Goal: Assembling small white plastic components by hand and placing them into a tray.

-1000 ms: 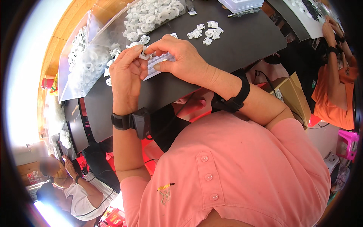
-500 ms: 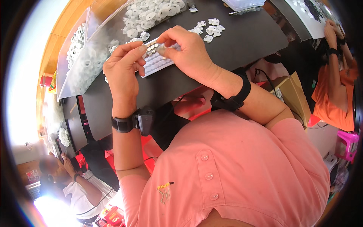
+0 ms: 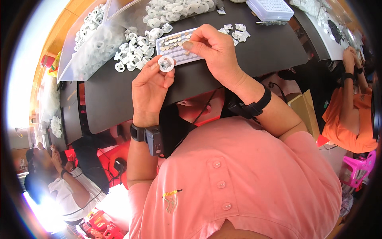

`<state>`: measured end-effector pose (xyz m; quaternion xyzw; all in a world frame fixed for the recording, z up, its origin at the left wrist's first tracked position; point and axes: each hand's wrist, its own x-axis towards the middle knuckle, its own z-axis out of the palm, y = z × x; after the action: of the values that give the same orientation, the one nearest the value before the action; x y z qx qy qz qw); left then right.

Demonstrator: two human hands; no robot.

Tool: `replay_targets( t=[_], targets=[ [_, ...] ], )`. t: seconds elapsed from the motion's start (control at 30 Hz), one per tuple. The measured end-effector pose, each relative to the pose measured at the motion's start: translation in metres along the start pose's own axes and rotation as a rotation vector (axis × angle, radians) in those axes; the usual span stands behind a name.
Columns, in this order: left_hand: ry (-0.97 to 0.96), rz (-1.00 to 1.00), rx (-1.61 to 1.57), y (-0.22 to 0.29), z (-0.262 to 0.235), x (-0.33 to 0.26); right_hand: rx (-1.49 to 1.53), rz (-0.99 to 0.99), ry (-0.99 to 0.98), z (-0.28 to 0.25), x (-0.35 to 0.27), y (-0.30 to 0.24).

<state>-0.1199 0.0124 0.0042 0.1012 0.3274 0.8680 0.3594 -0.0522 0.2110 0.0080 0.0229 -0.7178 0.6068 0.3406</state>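
Two hands over dark table: left hand pinching white round part, right hand fingertips pinched above tray.

A clear plastic bag full of white plastic rings lies at the far left of the dark counter. A brown cardboard box stands on the floor just beyond the counter's right end. No labels, signs or screens show.
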Motion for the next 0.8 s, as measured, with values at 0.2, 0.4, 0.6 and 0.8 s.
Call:
replay_targets(
  t=[0.2,0.4,0.6,0.8],
  targets=[
    [-0.081,0.102,-0.04,-0.004,-0.009,-0.017,-0.439,-0.218,-0.037,-0.008,0.006,-0.009],
    [-0.106,0.11,0.011,-0.006,-0.01,-0.017,-0.974,-0.507,-0.21,-0.003,0.016,-0.004],
    [-0.097,0.106,-0.012,-0.005,-0.007,-0.02,-0.98,-0.494,-0.275,0.0,0.017,-0.011],
    [-0.014,0.147,0.013,-0.008,-0.006,-0.018,-0.392,-0.262,-0.303,0.022,-0.006,-0.042]
  ],
)
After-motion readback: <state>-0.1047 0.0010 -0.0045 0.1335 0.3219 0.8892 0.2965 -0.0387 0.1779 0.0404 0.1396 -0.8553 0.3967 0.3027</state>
